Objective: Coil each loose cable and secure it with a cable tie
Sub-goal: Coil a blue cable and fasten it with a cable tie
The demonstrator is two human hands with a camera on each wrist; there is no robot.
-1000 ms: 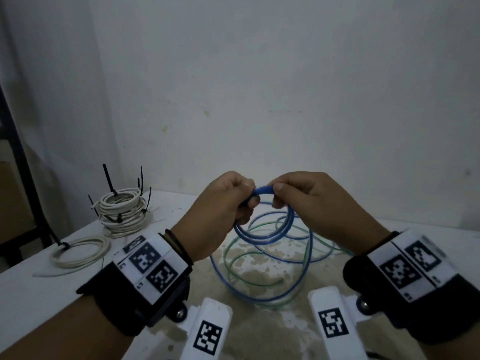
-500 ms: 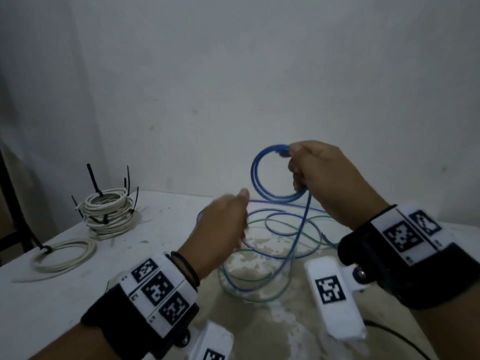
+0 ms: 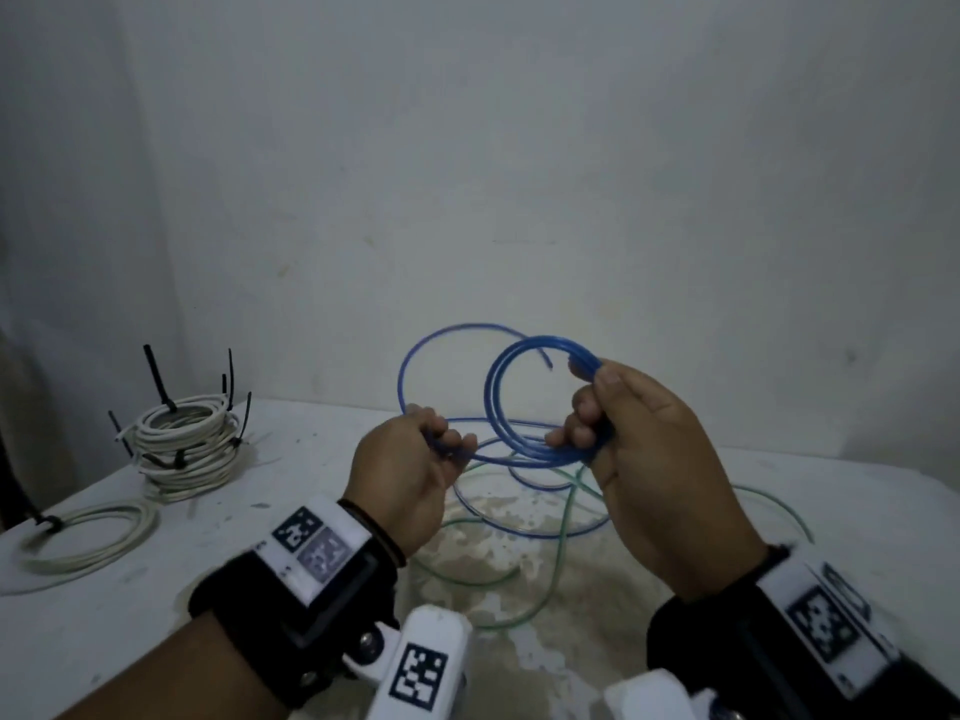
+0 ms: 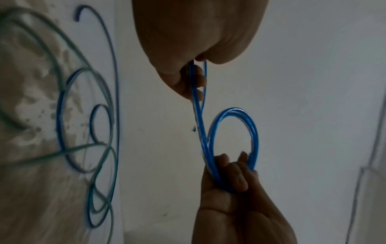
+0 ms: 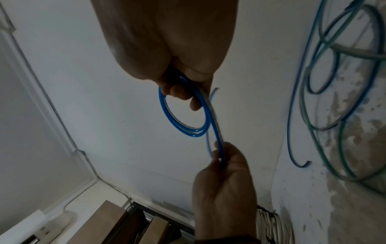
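Note:
A thin blue cable (image 3: 493, 387) is held above the table (image 3: 156, 589). My right hand (image 3: 587, 413) grips a small coil of a few turns (image 4: 250, 132) (image 5: 167, 115), thumb on top and fingers curled through the ring. My left hand (image 3: 441, 444) pinches the strand that runs into the coil (image 4: 195, 85) (image 5: 219, 148); a larger loop arcs up behind it. The rest of the blue cable lies loose on the table, tangled with a green cable (image 3: 561, 537) (image 4: 41, 49) (image 5: 321, 148).
At the table's left stands a stack of white cable coils (image 3: 187, 444) bound with black cable ties (image 3: 156, 376). A single tied white coil (image 3: 88, 537) lies nearer the left edge. A white wall rises right behind the table. The tabletop's middle is stained brown.
Both hands parted and came down: the right lowered the coil from high up, now with more turns in it. The left, which had let go, has taken the strand again, forming a fresh loop.

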